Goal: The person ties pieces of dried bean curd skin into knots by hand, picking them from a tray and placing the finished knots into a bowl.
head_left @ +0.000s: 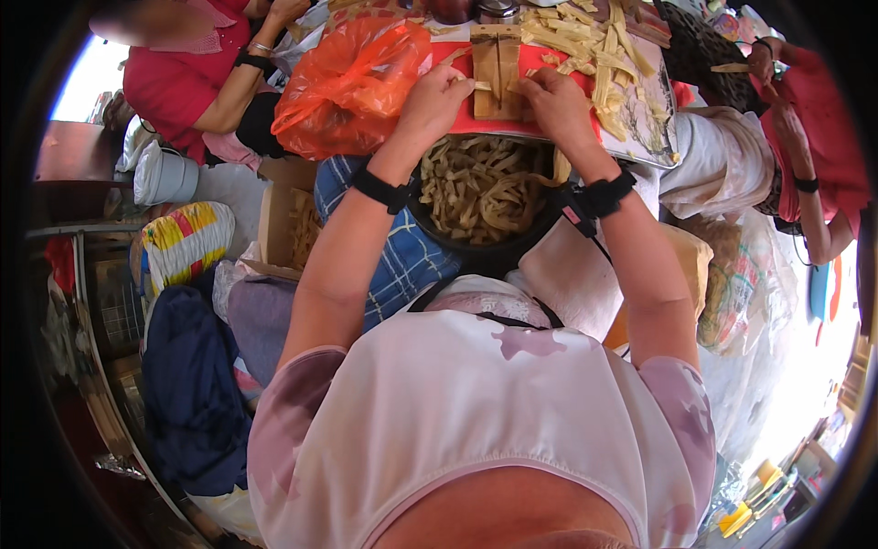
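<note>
While the left hand (434,101) pinches a narrow, pale strip (482,85), whether the right hand (558,102) grips is unclear.

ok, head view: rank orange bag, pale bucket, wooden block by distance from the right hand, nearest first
From the right hand:
1. Wooden block: immediately left.
2. Orange bag: further left.
3. Pale bucket: far left, lower in the picture.

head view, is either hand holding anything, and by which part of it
The left hand appears to pinch a pale strip by its left part, at the wooden block; whether the right hand grips anything cannot be told.
</note>
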Demonstrator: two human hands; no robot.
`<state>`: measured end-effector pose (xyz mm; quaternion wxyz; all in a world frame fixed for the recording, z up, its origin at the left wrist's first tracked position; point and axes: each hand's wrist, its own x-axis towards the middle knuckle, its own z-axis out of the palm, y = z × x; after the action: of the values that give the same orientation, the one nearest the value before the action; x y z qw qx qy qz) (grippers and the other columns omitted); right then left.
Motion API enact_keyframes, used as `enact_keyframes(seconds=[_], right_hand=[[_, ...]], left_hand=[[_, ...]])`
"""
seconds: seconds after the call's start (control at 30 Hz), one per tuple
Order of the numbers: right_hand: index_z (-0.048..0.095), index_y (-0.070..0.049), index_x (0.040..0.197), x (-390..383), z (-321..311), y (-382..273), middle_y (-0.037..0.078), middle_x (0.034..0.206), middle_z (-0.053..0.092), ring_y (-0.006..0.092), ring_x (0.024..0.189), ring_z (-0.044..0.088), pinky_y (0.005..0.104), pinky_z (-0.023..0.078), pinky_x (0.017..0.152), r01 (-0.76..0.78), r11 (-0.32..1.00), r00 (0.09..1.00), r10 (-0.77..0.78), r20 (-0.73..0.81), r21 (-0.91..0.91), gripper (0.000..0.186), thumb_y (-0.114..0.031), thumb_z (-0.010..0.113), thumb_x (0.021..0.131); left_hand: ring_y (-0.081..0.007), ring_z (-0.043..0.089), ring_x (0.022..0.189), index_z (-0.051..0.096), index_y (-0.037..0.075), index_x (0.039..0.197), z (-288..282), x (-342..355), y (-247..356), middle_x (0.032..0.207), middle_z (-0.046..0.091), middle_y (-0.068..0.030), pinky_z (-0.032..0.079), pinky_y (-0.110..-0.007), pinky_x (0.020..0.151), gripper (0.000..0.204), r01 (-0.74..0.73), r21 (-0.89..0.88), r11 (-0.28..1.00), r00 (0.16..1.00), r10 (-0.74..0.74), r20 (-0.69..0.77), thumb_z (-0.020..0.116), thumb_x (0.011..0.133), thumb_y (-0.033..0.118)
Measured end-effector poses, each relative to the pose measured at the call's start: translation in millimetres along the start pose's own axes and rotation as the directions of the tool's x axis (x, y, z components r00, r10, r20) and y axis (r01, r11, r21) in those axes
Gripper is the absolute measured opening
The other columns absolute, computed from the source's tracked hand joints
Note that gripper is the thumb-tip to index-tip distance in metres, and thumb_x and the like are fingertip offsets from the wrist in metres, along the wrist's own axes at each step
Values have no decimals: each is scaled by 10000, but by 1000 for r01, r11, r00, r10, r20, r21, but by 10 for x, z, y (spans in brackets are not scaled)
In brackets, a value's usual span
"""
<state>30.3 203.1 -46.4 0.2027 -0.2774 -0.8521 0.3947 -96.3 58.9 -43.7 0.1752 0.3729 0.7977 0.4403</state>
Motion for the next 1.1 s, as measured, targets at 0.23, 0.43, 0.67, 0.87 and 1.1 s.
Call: enact_keyframes(seconds=[0.23, 0.43, 0.67, 0.87, 1.1], right_hand=[[570, -66, 972, -402, -173, -188, 0, 722, 580, 27, 510, 431, 188, 323, 439, -331, 673, 935, 140, 326, 661, 213, -226, 625, 842], [579, -67, 854, -736, 8, -579, -34, 631, 516, 32, 450, 269, 190, 205, 408, -578, 430, 801, 135, 584, 693, 254, -294, 487, 919], [580, -74, 801, -930, -8, -645, -48, 577, 479, 28, 450, 289, 184, 205, 415, -562, 439, 794, 48, 606, 701, 248, -285, 509, 908], [571, -53, 790, -1225, 19, -602, -50, 625, 498, 23, 515, 386, 174, 264, 444, -541, 423, 803, 2, 596, 727, 239, -266, 541, 896], [588, -15, 890, -1196, 69, -606, 2, 740, 544, 63, 650, 453, 202, 373, 572, -35, 815, 942, -165, 291, 578, 271, -278, 522, 908]], left_hand=[[-187, 572, 976, 510, 62, 1124, -74, -507, 58, 1065, 580, -97, 461, -332, 857, 233, 288, -886, 363, 957, -69, 282, 492, 911, 153], [-136, 557, 869, 527, 60, 1139, 79, -705, 114, 940, 590, -47, 455, -279, 781, 261, 189, -948, 255, 981, -16, 192, 534, 887, 125], [-69, 473, 596, 565, 53, 956, -71, -914, 233, 763, 543, -1, 391, -189, 555, 179, 252, -856, 451, 953, 37, 300, 514, 914, 218], [-59, 468, 592, 565, 36, 929, -208, -1056, 312, 732, 554, -6, 381, -174, 538, 207, 301, -788, 536, 911, 82, 404, 520, 913, 237], [-82, 511, 595, 576, 11, 922, -234, -976, 215, 734, 574, -21, 425, -198, 567, 204, 129, -518, 846, 960, 25, 280, 561, 883, 211]])
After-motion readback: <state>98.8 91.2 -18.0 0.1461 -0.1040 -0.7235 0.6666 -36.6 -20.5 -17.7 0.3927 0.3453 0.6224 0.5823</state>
